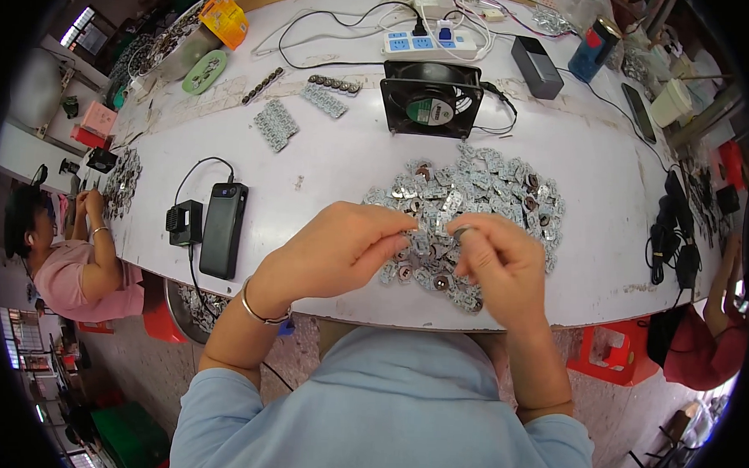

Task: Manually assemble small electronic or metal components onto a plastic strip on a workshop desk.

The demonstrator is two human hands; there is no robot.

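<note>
A spread pile of small silvery metal parts lies on the white table, some with round brown discs among them. Over its near left side, my left hand has thumb and forefinger pinched together; anything between them is too small to name. My right hand, a short gap away above the same pile, pinches a small round dark metal piece between thumb and forefinger. Both hands point inward, toward each other. The parts directly beneath the fingers are partly hidden.
A black fan stands behind the pile, near a power strip and a dark grey box. Left lie a black power bank and rows of parts. A co-worker sits at left, another person at right.
</note>
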